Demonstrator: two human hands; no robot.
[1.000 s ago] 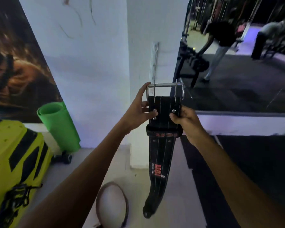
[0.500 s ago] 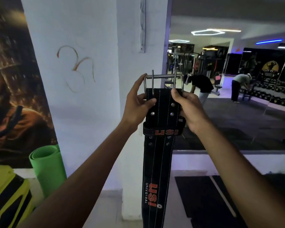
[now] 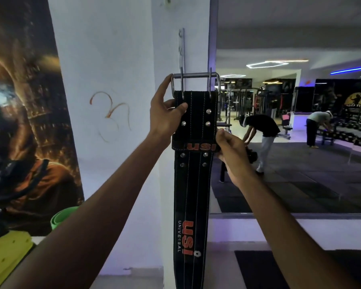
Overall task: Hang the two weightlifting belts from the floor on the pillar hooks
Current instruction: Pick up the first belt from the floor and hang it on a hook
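1. we hold the long black leather weightlifting belt with orange lettering [image 3: 193, 184] up against the white pillar [image 3: 171, 49]; it hangs straight down from its steel double-prong buckle [image 3: 195, 80], just below the narrow metal hook strip [image 3: 181, 49]. if we let go before the buckle catches a hook, we judge the belt drops.
2. our left hand [image 3: 165, 115] pinches the belt's top edge, thumb in front, finger on the buckle frame; a loose pinch could let the buckle twist off line.
3. our right hand [image 3: 229, 151] is curled at the belt's loop; whether it grips we cannot tell.
4. the loose prongs could snag.
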